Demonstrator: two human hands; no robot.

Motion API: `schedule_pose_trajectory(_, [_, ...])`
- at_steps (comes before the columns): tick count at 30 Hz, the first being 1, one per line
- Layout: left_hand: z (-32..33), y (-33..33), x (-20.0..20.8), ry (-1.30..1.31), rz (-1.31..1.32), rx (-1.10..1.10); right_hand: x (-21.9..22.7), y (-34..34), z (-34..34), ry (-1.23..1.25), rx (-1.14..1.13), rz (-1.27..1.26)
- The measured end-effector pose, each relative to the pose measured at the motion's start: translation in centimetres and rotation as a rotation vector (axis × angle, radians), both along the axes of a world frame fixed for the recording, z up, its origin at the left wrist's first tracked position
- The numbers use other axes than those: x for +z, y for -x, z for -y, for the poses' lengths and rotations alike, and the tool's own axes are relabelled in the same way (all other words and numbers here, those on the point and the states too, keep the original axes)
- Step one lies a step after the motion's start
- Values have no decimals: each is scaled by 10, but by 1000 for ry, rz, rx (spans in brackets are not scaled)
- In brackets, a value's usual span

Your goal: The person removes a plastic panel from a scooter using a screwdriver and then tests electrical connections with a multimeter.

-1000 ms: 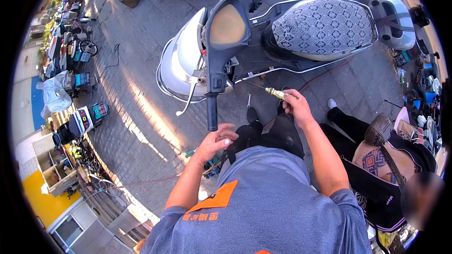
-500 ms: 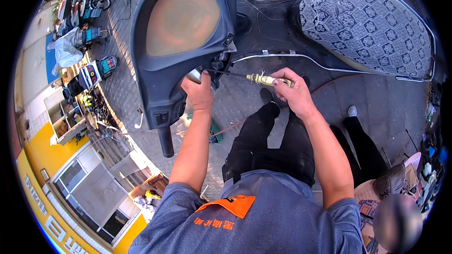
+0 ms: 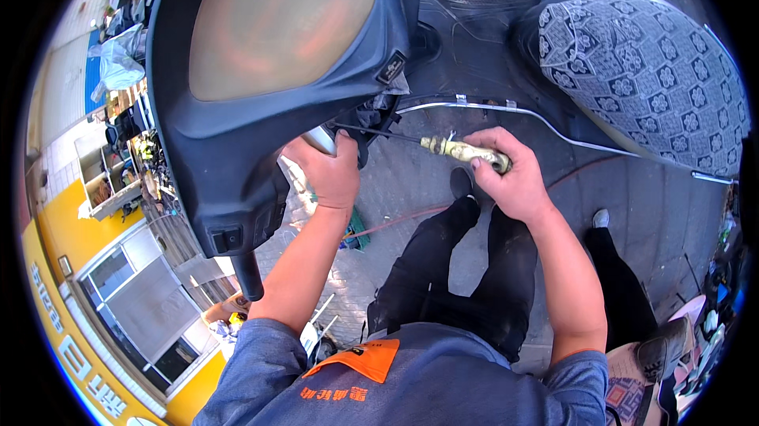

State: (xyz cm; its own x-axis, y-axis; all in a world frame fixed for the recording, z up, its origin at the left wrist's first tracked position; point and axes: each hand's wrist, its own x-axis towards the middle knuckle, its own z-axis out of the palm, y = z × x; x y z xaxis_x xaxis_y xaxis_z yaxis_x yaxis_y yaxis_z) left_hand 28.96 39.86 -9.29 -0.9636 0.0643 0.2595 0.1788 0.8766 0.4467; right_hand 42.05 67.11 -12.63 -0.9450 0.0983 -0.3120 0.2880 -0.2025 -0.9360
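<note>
My right hand (image 3: 515, 177) is closed round the yellowish, grimy handle of a screwdriver (image 3: 465, 152). Its thin dark shaft runs left to the underside of a scooter's dark handlebar cover (image 3: 261, 127); the tip is hidden near my left thumb. My left hand (image 3: 326, 173) is closed on a smooth silvery part (image 3: 319, 139) under that cover, with its fingers partly out of sight behind it. Right beside the shaft, dark fittings (image 3: 368, 115) show below the cover's edge. The scooter's cloudy dash panel (image 3: 281, 23) lies above my left hand.
A patterned seat (image 3: 644, 62) and a metal side rail (image 3: 538, 116) stretch to the right. The black handlebar grip (image 3: 247, 276) juts beside my left forearm. A thin reddish hose (image 3: 395, 223) crosses the paving. Another person's black-clad leg (image 3: 621, 292) is at the lower right.
The scooter's front appears larger and closer, shifted left in view. Both hands keep their holds, and the screwdriver stays at the cover's underside. The other person shows less at the lower right.
</note>
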Motion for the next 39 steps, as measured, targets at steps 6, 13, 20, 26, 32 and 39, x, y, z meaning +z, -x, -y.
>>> schedule_pose_trajectory(6, [6,-4,4,51,-17,-24,14,28,-34,-327,186,-436])
schedule_pose_trajectory(13, [11,-1,-3,165,-155,-106,-72,38,-32,-205,247,-493])
schedule_pose_trajectory(20, [27,8,-18,146,-377,-198,-71,41,-29,-301,210,-589])
schedule_pose_trajectory(26, [27,11,-25,88,-435,-225,-73,40,-22,-387,75,-763])
schedule_pose_trajectory(32, [13,-4,-12,42,-263,-148,-46,43,-29,-491,102,-772])
schedule_pose_trajectory(39, [16,-3,-13,51,-297,-166,-44,55,-33,-451,110,-746])
